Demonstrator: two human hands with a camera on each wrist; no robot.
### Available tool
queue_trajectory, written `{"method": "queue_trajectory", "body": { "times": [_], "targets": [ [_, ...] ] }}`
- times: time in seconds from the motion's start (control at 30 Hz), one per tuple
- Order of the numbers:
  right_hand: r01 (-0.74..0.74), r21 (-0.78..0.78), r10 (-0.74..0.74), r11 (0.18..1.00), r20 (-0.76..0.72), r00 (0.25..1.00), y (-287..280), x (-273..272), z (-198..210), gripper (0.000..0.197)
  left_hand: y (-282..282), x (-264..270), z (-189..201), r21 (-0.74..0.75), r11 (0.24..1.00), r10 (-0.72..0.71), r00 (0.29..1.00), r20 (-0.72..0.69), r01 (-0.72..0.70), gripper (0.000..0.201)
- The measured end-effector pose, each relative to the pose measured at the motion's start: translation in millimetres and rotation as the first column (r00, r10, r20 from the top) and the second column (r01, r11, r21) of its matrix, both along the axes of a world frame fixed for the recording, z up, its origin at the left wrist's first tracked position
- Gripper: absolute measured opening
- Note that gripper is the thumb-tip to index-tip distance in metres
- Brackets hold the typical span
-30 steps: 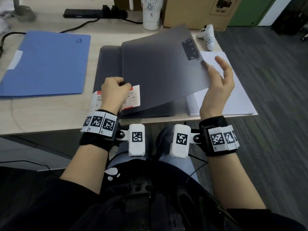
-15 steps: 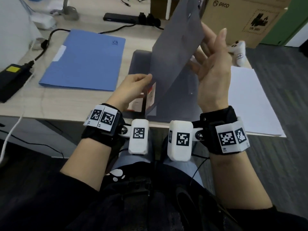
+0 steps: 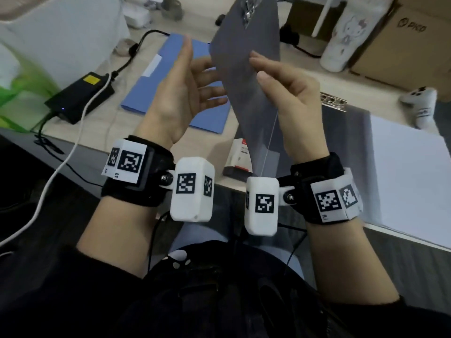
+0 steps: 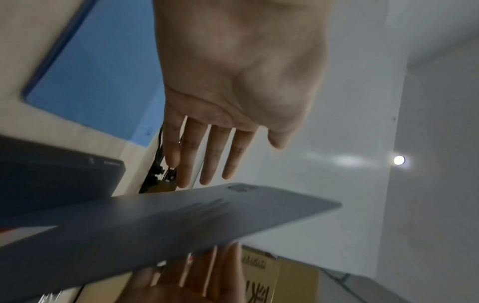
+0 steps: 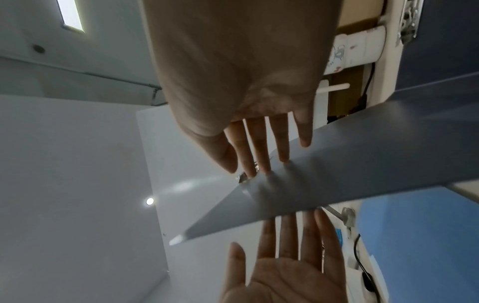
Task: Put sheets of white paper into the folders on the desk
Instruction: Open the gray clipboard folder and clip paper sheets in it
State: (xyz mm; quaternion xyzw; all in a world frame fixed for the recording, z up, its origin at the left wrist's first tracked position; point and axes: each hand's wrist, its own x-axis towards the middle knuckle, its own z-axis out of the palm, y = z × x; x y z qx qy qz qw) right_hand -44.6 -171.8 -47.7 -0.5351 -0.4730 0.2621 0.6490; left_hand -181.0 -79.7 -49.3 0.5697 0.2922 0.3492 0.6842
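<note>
A grey folder lies open on the desk, its back half [image 3: 341, 142] flat with a metal clip [image 3: 333, 101] at the top. Its grey cover [image 3: 246, 64] stands almost upright between my hands. My right hand [image 3: 258, 67] has straight fingers whose tips press on the cover's right face [image 5: 362, 164]. My left hand [image 3: 202, 67] is held flat and open on the other side, fingers by the cover [image 4: 181, 221]; whether they touch it I cannot tell. A closed blue folder [image 3: 141, 93] lies left on the desk. A stack of white paper [image 3: 405, 181] lies right of the grey folder.
A small red and white box [image 3: 239, 157] sits at the desk's front edge under the cover. A black power adapter [image 3: 80, 96] with cables lies at the left. At the back stand a white tumbler [image 3: 341, 37] and a cardboard box [image 3: 402, 45]; a white controller [image 3: 422, 103] lies nearby.
The grey cover swung up from a low slant to nearly upright. My left hand left the desk's front edge, rose and opened flat beside the cover. My right hand rose with the cover.
</note>
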Motion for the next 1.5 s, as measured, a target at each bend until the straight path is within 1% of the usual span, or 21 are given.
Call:
{"method": "queue_trajectory", "body": {
  "times": [0.1,0.17,0.2,0.27,0.33,0.4,0.5,0.57,0.7,0.77,0.83,0.93,0.97,1.03,1.1,1.2,1.23,1.27,1.37,1.43,1.5],
  "targets": [
    [0.011,-0.103,-0.009,0.995,0.025,1.000,16,-6,-10,0.024,12,-14,-10,-0.089,0.994,0.071,0.994,0.080,-0.064,0.066],
    [0.007,-0.179,-0.001,0.984,0.038,0.999,26,-9,-18,0.022,23,-24,-17,-0.173,0.976,0.147,0.984,0.096,-0.129,0.061],
    [0.002,-0.219,0.005,0.976,0.034,0.999,31,-10,-22,0.021,29,-29,-21,-0.215,0.964,0.176,0.981,0.079,-0.156,0.058],
    [0.003,-0.289,0.006,0.957,0.031,1.000,39,-12,-30,0.019,39,-39,-29,-0.248,0.951,0.199,0.979,0.035,-0.185,0.052],
    [0.012,-0.337,0.002,0.941,0.044,0.999,47,-15,-36,0.018,48,-50,-36,-0.244,0.941,0.242,0.970,0.003,-0.234,0.037],
    [0.015,-0.383,0.004,0.924,0.050,0.999,53,-15,-40,0.017,55,-59,-42,-0.214,0.941,0.261,0.964,-0.045,-0.264,0.026],
    [0.003,-0.457,0.027,0.889,0.059,0.998,61,-14,-46,0.018,64,-67,-53,-0.155,0.945,0.263,0.952,-0.156,-0.286,0.027],
    [0.000,-0.484,0.037,0.875,0.067,0.997,65,-14,-50,0.018,68,-66,-60,-0.126,0.931,0.309,0.923,-0.231,-0.343,0.024],
    [-0.003,-0.501,0.038,0.865,0.060,0.997,71,-12,-54,0.016,73,-55,-70,-0.005,0.885,0.433,0.825,-0.363,-0.466,0.029],
    [0.023,-0.497,0.006,0.867,0.056,0.998,73,-7,-55,0.013,77,-52,-74,0.078,0.865,0.479,0.768,-0.426,-0.496,0.024],
    [0.080,-0.481,-0.055,0.873,0.066,0.996,75,0,-55,0.015,82,-51,-79,0.158,0.854,0.502,0.709,-0.495,-0.495,0.020],
    [0.167,-0.483,-0.116,0.859,0.135,0.984,78,14,-59,0.023,84,-49,-81,0.244,0.868,0.484,0.628,-0.610,-0.433,0.015],
    [0.186,-0.496,-0.122,0.848,0.158,0.980,79,18,-61,0.029,84,-47,-80,0.270,0.875,0.475,0.608,-0.637,-0.401,0.014],
    [0.212,-0.551,-0.112,0.807,0.210,0.971,82,27,-65,0.051,85,-42,-79,0.315,0.882,0.469,0.584,-0.663,-0.352,0.014],
    [0.239,-0.644,-0.078,0.727,0.269,0.960,85,37,-70,0.071,86,-37,-77,0.322,0.883,0.468,0.579,-0.668,-0.342,0.019],
    [0.319,-0.769,0.024,0.554,0.398,0.917,88,48,-76,0.080,91,-31,-78,0.336,0.886,0.464,0.566,-0.682,-0.320,0.021],
    [0.333,-0.784,0.041,0.525,0.414,0.910,88,47,-77,0.082,93,-29,-78,0.347,0.886,0.463,0.560,-0.687,-0.308,0.020],
    [0.337,-0.789,0.042,0.514,0.416,0.908,88,47,-80,0.085,96,-27,-77,0.348,0.887,0.461,0.555,-0.693,-0.303,0.023],
    [0.350,-0.773,0.008,0.530,0.417,0.909,87,41,-90,0.087,101,-23,-76,0.321,0.894,0.446,0.555,-0.702,-0.313,0.037],
    [0.374,-0.767,0.000,0.521,0.438,0.899,87,40,-97,0.088,105,-22,-79,0.293,0.902,0.428,0.559,-0.710,-0.318,0.038],
    [0.384,-0.769,0.013,0.511,0.454,0.891,88,39,-100,0.088,108,-21,-84,0.247,0.909,0.407,0.585,-0.702,-0.336,0.038]
  ]
}}
